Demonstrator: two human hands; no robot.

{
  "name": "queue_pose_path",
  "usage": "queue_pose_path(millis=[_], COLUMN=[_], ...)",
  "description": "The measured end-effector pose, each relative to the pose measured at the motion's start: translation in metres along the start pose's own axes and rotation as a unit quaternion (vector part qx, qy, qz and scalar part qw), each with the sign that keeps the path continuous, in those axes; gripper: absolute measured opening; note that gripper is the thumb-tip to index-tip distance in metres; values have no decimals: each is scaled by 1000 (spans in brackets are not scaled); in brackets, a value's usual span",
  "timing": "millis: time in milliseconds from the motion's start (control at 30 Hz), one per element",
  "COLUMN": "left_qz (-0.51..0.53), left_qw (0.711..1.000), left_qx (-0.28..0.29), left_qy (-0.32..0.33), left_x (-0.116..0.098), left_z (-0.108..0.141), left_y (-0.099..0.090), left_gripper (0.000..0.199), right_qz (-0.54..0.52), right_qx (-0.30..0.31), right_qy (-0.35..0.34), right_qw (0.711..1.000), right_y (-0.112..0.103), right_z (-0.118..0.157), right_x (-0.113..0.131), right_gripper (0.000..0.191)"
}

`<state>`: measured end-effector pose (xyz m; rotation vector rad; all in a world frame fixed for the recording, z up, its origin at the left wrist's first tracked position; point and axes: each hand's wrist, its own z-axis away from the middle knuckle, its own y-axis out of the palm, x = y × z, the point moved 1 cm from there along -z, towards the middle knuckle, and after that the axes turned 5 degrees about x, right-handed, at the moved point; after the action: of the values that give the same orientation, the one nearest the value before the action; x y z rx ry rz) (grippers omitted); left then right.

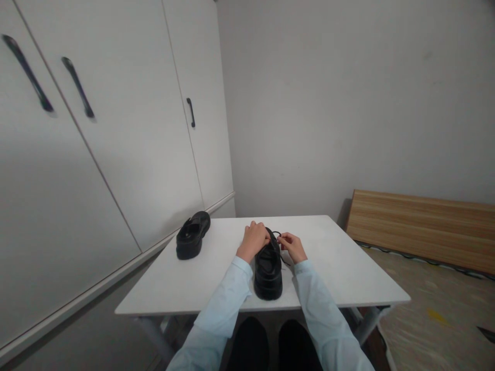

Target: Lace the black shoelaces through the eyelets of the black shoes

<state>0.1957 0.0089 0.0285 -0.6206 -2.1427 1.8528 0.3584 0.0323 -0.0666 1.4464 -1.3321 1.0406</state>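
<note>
A black shoe [268,278] stands upright on the white table in front of me, its heel toward me. My left hand [255,238] rests over the front left of this shoe, with its fingers curled at the lacing; whatever they pinch is hidden. To the right of the shoe, my right hand [292,246] pinches a thin black shoelace [276,232] between thumb and fingertips. The lace arches from the shoe to those fingers, and a loose end hangs along the shoe's right side. Another black shoe [189,245] sits apart at the table's left edge.
The white table [332,283] has its front edge close to my knees. White cabinet doors [116,154] with dark handles line the left side. A wood-grain board [417,226] leans against the wall at the right, above a covered floor.
</note>
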Motion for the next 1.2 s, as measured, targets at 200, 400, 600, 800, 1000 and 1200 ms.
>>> queue_pose_path(millis=[200,400,600,800,1000,1200], left_qz=[47,76,86,84,75,47], left_qw=[998,995,992,987,990,996], left_qx=[-8,-32,-47,-60,-53,-41], left_qy=[-42,-63,-81,-122,-105,-57], left_x=[-2,-4,-5,-10,-11,-10], left_z=[0,1,2,3,3,7], left_y=[7,14,24,33,32,23], left_gripper=[13,12,14,13,13,16], right_qz=[10,24,24,20,-16,-55], right_qx=[5,11,13,8,16,21], right_qy=[-4,-20,-15,-4,6,2], right_qw=[1000,999,1000,1000,1000,998], right_y=[5,4,3,2,5,10], right_z=[2,4,2,1,2,4], right_x=[2,2,-2,-7,-5,0], right_gripper=[38,39,39,40,36,27])
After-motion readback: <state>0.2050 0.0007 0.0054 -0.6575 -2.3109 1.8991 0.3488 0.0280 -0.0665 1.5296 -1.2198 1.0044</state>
